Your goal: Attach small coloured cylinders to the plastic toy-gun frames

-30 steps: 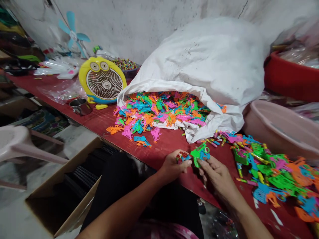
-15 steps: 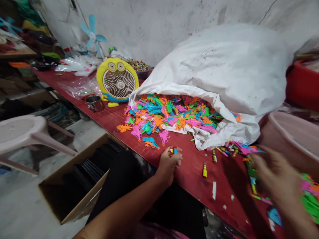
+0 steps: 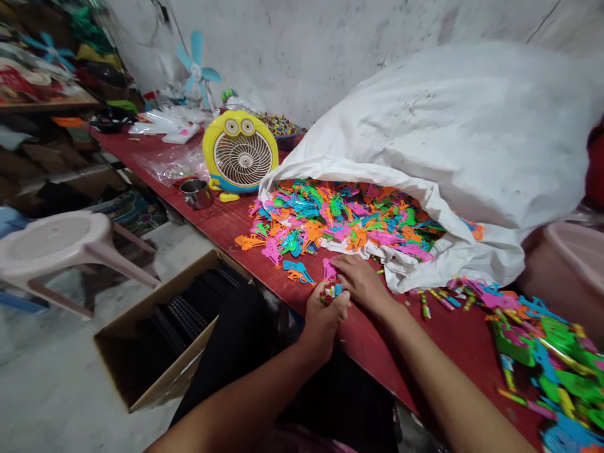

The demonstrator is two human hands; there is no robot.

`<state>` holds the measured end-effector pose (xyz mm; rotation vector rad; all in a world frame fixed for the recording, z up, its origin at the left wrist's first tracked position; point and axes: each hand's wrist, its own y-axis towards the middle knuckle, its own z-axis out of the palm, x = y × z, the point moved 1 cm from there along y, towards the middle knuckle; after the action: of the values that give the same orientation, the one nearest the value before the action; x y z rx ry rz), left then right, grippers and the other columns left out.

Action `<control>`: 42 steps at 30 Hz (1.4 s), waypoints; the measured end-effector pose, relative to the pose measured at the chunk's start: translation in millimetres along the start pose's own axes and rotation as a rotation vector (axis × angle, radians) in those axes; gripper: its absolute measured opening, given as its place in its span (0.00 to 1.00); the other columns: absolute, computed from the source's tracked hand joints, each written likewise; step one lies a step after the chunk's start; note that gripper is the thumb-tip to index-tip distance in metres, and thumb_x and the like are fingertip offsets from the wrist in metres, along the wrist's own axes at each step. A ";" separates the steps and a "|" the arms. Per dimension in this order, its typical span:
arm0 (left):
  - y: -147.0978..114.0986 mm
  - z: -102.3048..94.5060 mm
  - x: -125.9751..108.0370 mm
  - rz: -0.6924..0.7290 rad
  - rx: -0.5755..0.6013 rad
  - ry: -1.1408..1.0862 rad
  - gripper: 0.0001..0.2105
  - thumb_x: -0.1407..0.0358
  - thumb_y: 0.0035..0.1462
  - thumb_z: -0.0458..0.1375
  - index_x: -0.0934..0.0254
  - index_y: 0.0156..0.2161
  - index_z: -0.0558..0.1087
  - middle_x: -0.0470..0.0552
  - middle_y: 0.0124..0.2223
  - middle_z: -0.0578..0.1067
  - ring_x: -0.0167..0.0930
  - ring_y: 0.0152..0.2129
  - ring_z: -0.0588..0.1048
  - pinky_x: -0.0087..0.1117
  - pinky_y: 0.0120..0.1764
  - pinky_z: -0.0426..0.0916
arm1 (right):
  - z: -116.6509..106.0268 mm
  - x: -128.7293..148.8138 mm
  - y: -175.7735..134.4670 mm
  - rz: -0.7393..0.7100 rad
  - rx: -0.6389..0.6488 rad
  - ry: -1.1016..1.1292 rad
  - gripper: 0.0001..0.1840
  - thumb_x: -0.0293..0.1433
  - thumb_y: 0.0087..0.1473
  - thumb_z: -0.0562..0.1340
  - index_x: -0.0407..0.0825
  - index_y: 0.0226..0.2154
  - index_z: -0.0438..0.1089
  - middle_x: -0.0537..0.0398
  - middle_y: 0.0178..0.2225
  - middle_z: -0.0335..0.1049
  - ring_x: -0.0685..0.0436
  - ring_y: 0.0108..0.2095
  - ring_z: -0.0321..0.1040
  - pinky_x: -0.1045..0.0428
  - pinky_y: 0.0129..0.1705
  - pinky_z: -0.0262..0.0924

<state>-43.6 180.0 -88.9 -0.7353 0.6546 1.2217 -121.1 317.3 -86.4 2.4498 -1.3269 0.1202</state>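
Observation:
My left hand (image 3: 324, 318) is closed around several small tubes (image 3: 331, 290) with red, yellow, white and blue wrappers, their ends showing above the fingers. Just beyond it, my right hand (image 3: 362, 282) reaches low over the red table, its fingertips on a pink toy gun (image 3: 329, 269). The thumb side of that hand is partly hidden. Left of the pink one lies a blue toy gun (image 3: 296, 272) with an orange one against it. A heap of coloured plastic toy guns (image 3: 340, 217) spills from the mouth of a big white sack (image 3: 443, 132).
More toy guns and tubes (image 3: 552, 358) lie at the right, beside a pink tub (image 3: 566, 270). A yellow fan (image 3: 243, 151) and a metal mug (image 3: 195, 194) stand at the left. An open cardboard box (image 3: 141, 384) and a stool (image 3: 70, 242) are below the table (image 3: 377, 358).
My right hand has swung from the far right to beside my left hand and onto the pink toy gun. My left hand still holds the tubes. The view has shifted slightly right.

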 end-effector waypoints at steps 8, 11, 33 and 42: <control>-1.1 3.4 -2.1 0.005 -0.040 0.052 0.13 0.62 0.51 0.63 0.67 0.39 0.68 0.43 0.23 0.69 0.22 0.19 0.64 0.23 0.26 0.58 | -30.3 6.4 -79.2 0.147 -0.044 -0.053 0.16 0.33 0.63 0.53 0.47 0.48 0.70 0.47 0.35 0.66 0.41 0.36 0.63 0.48 0.38 0.59; 2.1 10.3 -0.4 -0.039 -0.076 0.111 0.14 0.62 0.49 0.64 0.68 0.39 0.69 0.44 0.23 0.70 0.22 0.18 0.64 0.23 0.23 0.57 | -40.7 12.2 -97.3 0.264 -0.220 0.137 0.14 0.35 0.63 0.52 0.48 0.42 0.71 0.50 0.32 0.65 0.43 0.34 0.63 0.49 0.37 0.58; 2.2 33.4 22.9 -0.057 0.182 0.219 0.11 0.62 0.50 0.63 0.67 0.36 0.72 0.44 0.24 0.68 0.23 0.20 0.64 0.25 0.25 0.58 | -54.8 61.6 -126.7 0.752 -0.503 0.678 0.16 0.44 0.57 0.60 0.49 0.29 0.65 0.59 0.21 0.63 0.49 0.22 0.60 0.55 0.24 0.55; -0.1 29.5 15.8 -0.091 0.332 0.161 0.18 0.57 0.50 0.64 0.68 0.42 0.71 0.50 0.28 0.75 0.23 0.19 0.65 0.26 0.26 0.58 | -63.2 58.2 -127.6 0.637 -0.408 0.547 0.16 0.43 0.58 0.59 0.51 0.26 0.67 0.56 0.21 0.66 0.47 0.23 0.61 0.54 0.26 0.57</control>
<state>-38.5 212.6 -83.3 -0.5802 0.9218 0.9463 22.4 356.5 -47.2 1.4489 -1.6065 0.5663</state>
